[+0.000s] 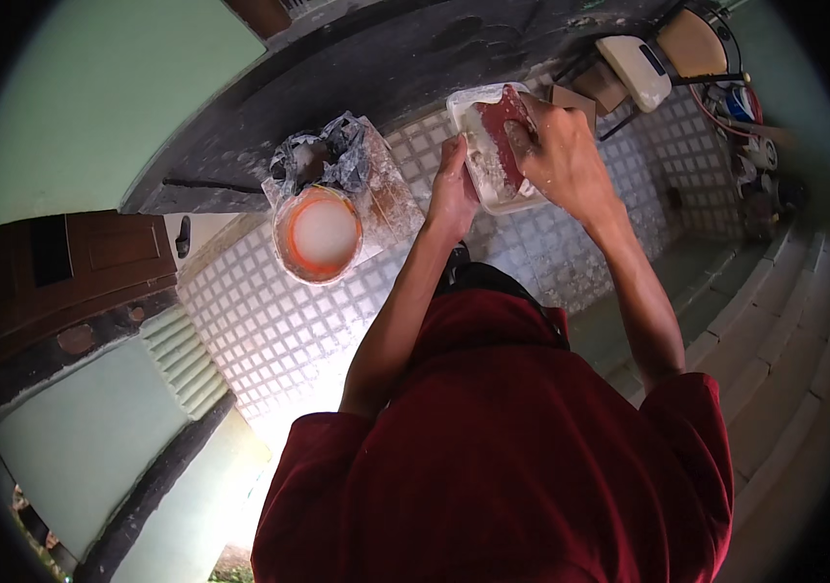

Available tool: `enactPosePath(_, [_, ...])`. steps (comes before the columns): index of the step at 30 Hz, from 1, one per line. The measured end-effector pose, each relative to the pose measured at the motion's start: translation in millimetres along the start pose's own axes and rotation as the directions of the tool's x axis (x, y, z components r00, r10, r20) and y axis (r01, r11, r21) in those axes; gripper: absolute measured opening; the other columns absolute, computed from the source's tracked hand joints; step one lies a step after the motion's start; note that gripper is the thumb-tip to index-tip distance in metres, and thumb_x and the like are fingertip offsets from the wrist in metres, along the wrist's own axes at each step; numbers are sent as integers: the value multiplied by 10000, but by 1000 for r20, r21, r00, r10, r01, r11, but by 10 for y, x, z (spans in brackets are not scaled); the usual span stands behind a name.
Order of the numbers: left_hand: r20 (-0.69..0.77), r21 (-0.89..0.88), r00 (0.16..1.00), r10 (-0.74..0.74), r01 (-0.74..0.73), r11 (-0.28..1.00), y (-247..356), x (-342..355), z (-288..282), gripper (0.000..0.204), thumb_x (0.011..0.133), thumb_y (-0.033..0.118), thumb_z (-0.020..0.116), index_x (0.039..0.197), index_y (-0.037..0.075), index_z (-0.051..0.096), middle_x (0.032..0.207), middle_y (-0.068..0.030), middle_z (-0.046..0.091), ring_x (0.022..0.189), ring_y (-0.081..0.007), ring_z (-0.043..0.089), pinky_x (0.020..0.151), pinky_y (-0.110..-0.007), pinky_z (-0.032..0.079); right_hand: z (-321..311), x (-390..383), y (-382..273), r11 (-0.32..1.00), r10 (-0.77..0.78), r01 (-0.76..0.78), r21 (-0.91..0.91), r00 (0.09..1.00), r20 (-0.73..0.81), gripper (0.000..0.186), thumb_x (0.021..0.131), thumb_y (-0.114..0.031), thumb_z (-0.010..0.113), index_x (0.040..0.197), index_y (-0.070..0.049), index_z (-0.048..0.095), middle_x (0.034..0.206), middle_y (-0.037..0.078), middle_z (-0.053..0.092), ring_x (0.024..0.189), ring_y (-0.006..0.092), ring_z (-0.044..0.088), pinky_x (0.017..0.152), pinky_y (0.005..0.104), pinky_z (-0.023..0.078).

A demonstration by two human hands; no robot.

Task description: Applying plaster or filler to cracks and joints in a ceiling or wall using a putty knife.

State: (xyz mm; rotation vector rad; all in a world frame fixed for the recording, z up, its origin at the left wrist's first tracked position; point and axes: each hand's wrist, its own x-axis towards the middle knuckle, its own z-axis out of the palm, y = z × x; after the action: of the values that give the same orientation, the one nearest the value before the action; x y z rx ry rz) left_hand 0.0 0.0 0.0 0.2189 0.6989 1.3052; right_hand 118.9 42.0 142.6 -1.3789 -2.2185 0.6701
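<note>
My left hand (453, 194) grips the near left side of a white rectangular plastic tray (517, 204), its thumb over the rim. White paste is smeared inside the tray. My right hand (570, 160) is closed on a dark red, flat putty spreader (502, 124) and holds it over and partly inside the tray. Paste coats the spreader's edges, and white splashes dot my right fingers. How far the spreader touches the tray's bottom is hidden.
Left of my hands stands an orange-lined bucket (295, 238) of whitish liquid, beside a crumpled dark plastic bag (345, 155) on a stained board (391, 185). Chairs (634, 73) and a cardboard box (602, 87) sit at the far right. Steps (765, 321) rise on the right.
</note>
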Motion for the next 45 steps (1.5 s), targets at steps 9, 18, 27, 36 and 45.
enactPosePath(9, [142, -74, 989, -40, 51, 996, 98, 126, 8, 467, 1038, 400, 349, 1406, 118, 407, 1362, -39, 516, 1243, -205, 503, 1028, -370, 403, 268, 12, 73, 999, -40, 44, 29, 991, -125, 209, 751, -37, 572, 933, 67, 577, 807, 303, 583, 790, 502, 556, 683, 515, 454])
enactPosePath(18, [70, -55, 997, -25, 29, 998, -47, 158, -40, 317, 1028, 316, 440, 1293, 148, 479, 1324, -9, 540, 1242, -156, 498, 1054, -332, 381, 471, -91, 201, 977, -23, 20, -214, 1000, -8, 225, 843, -122, 570, 1015, 22, 591, 766, 277, 622, 753, 458, 620, 655, 522, 504])
enactPosePath(27, [130, -8, 985, -114, 116, 993, -219, 218, 210, 364, 1014, 336, 471, 1307, 122, 450, 1342, -32, 509, 1258, -182, 480, 1062, -365, 373, 89, -233, 452, 974, 45, -57, -219, 997, -61, 221, 845, -77, 590, 1049, 3, 611, 876, 270, 623, 804, 465, 592, 703, 514, 489])
enactPosePath(36, [192, 56, 967, -170, 162, 985, -567, 457, 593, 289, 1027, 341, 437, 1218, 124, 421, 1265, -62, 525, 1191, -209, 531, 996, -417, 467, -752, -385, 746, 971, 47, -107, -212, 962, -270, 209, 833, -59, 597, 1021, 29, 622, 826, 250, 634, 780, 455, 609, 709, 496, 496])
enactPosePath(45, [251, 179, 934, -256, 215, 960, -1114, 683, 1052, 322, 1023, 368, 440, 1239, 131, 413, 1296, -62, 512, 1212, -198, 515, 1011, -405, 446, -777, -682, 1564, 956, 133, -190, -223, 960, -247, 178, 878, -131, 587, 967, 18, 622, 780, 283, 592, 760, 475, 569, 699, 519, 462])
